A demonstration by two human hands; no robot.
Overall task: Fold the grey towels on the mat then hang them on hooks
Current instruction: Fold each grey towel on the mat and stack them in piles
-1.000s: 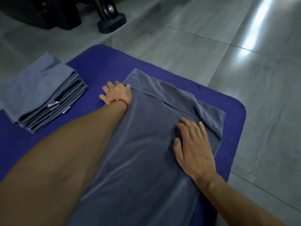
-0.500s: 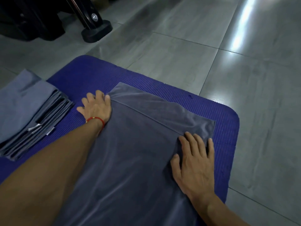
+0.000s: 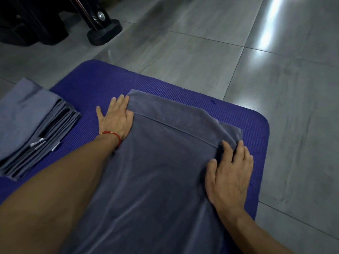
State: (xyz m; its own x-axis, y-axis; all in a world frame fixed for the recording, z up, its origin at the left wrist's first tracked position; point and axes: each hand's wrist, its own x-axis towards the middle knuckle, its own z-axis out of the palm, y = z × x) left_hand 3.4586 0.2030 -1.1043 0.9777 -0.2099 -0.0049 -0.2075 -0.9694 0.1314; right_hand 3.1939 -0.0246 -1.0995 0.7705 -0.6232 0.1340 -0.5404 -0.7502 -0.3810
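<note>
A person kneeling over a blue mat point(image 3: 102, 79) presses both hands onto a grey towel point(image 3: 156, 180) spread along it, apparently flattening the doubled cloth so its edges line up before the next fold. The left hand point(image 3: 114, 120) lies flat, fingers straight, at the towel's far left corner, half on the cloth and half on the mat, its grip released and holding nothing; a red bracelet point(image 3: 111, 133) circles that wrist. The right hand point(image 3: 230, 171) rests palm-down near the far right corner, fingers spread. The cloth bunches slightly under the fingertips, but nothing is pinched there. The upper layer stops just short of the lower one, leaving a narrow strip of towel showing beyond a straight edge across the far end, which suggests the fold is not yet squared. Beside the left arm, a stack of folded towels point(image 3: 31, 129) sits on the mat's left side, white tags poking from its edges, likely parked there awaiting hanging. No basket or bin is in view, nor any hooks. A black stand base point(image 3: 104, 33) rests on the grey tiled floor point(image 3: 238, 61) beyond.
</note>
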